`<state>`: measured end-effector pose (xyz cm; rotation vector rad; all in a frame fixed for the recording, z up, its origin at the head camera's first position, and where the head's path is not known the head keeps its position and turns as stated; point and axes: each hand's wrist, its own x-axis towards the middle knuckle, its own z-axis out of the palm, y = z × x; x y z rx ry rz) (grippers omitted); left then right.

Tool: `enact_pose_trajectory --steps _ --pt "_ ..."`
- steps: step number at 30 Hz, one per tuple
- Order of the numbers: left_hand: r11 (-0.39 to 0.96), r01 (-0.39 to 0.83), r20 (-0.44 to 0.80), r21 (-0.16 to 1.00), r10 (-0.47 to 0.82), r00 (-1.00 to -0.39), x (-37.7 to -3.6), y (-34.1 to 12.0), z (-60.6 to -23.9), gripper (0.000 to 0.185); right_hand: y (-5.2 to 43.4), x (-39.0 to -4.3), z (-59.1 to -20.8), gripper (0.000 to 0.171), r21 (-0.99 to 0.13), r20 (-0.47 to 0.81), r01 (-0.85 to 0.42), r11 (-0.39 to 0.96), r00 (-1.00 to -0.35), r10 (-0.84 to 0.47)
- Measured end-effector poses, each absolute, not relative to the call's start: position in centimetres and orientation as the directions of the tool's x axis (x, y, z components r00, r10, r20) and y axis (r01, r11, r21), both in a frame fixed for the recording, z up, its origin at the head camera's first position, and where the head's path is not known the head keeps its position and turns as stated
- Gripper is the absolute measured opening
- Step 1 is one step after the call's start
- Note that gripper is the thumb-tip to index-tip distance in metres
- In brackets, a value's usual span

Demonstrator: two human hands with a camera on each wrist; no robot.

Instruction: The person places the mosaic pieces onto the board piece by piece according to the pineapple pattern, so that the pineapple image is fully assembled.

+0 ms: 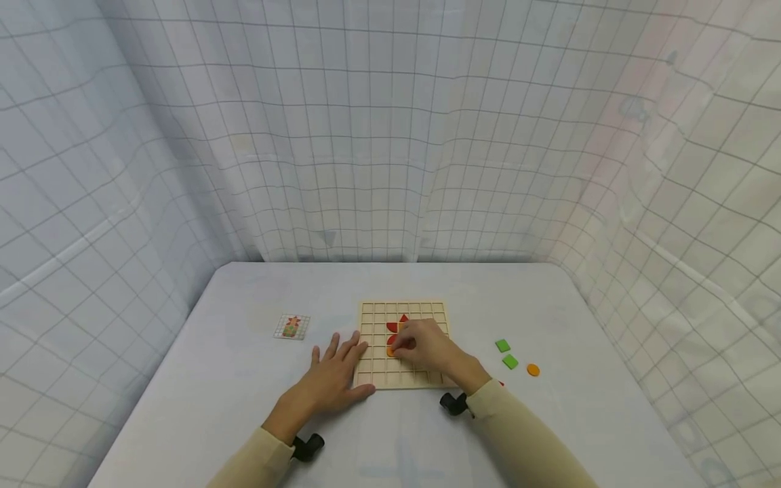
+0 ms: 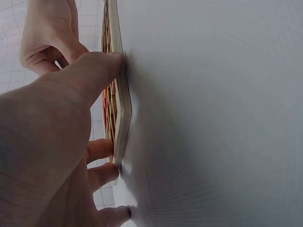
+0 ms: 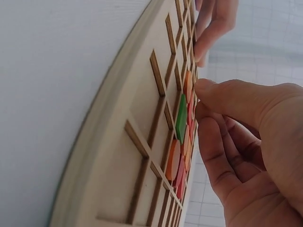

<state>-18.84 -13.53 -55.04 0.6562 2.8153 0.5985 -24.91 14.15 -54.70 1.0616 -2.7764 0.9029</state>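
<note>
On the pale grey table, backed by gridded white curtains, sits a square wooden grid board. Left of the board: left hand flat, fingers spread against its edge, small pattern card further left. Right hand pinches an orange round tile on the board; two green square tiles lie right of it.

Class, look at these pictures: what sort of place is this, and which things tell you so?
Probably a staged recording booth: grid-printed white curtains enclose a white table holding only a wooden grid board and loose tiles.

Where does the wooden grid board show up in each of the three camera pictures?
Head: wooden grid board at table centre, under both hands.
Left wrist: its edge runs upright, left of centre, fingers against it.
Right wrist: fills the left and middle.
Shared landmark: the red and orange pieces in its cells.
</note>
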Motion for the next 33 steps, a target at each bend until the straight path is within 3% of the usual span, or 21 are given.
enact_pose_trajectory --steps 16,33 --pt "0.829 0.359 -0.107 0.428 0.441 -0.891 -19.0 -13.6 -55.3 0.096 19.5 -23.5 -54.4 0.007 -0.497 0.285 -0.577 0.648 -0.814 -0.505" --pt "0.832 0.348 -0.106 0.432 0.430 -0.897 -18.7 -13.5 -55.4 0.097 28.7 -20.1 -54.7 0.020 -0.487 0.254 -0.385 0.784 -0.921 -0.295"
